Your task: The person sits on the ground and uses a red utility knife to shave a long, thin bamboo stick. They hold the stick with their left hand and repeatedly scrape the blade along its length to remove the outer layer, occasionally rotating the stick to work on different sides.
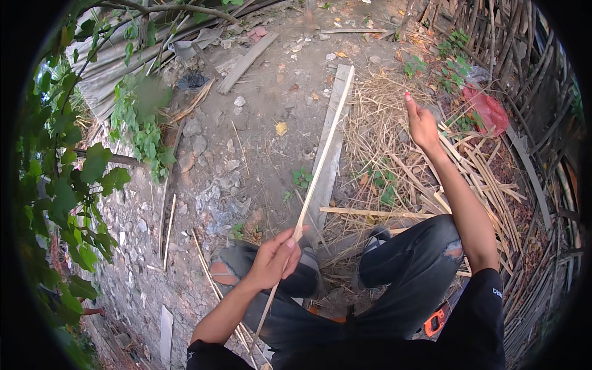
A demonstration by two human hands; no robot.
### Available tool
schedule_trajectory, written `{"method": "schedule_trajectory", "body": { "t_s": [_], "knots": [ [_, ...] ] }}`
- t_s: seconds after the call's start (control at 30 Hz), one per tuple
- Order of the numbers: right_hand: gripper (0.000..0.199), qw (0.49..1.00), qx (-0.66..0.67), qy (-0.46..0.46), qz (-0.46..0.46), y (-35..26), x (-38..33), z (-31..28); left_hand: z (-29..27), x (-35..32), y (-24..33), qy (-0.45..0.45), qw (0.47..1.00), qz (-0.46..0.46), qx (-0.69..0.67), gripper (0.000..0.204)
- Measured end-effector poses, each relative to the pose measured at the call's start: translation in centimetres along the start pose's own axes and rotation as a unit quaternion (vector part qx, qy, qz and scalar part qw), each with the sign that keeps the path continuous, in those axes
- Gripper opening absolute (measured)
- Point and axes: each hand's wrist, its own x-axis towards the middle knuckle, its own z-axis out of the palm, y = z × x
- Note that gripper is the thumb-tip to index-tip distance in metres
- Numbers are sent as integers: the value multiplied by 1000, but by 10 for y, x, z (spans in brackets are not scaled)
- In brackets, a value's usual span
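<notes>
Dark sleeves (472, 317) and torn jeans (401, 253) are closest to the camera, knees spread, orange gadget (435, 321) beside the right thigh. Left hand (271, 261) has thumb and fingers clamped round a long pale strip (327, 150), which slants from beside the left thigh up over the plank (328, 182), tip near the plank's far right corner. Can't tell if it touches the plank. Right hand (422, 127) is up past the plank's right edge, over the shavings (376, 129): thumb up, red spot at its tip, fingers curled. Honestly can't tell if they're holding anything. Looks partway along to me: I'd guess the pile of strips (487, 176) on the right is done, while the one in hand seems uneven by the grip, so probably unfinished. No telling how many are left.
</notes>
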Motion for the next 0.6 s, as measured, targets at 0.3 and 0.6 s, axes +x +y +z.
{"method": "schedule_trajectory", "body": {
  "t_s": [0.3,0.6],
  "knots": [
    [50,902,-37,-313,-297,-157,-136,7,-5,8,9,71,996,11,-55,43],
    [60,868,-86,-323,-367,-163,-168,43,-11,5,9,62,991,0,-117,41]
  ]
}}
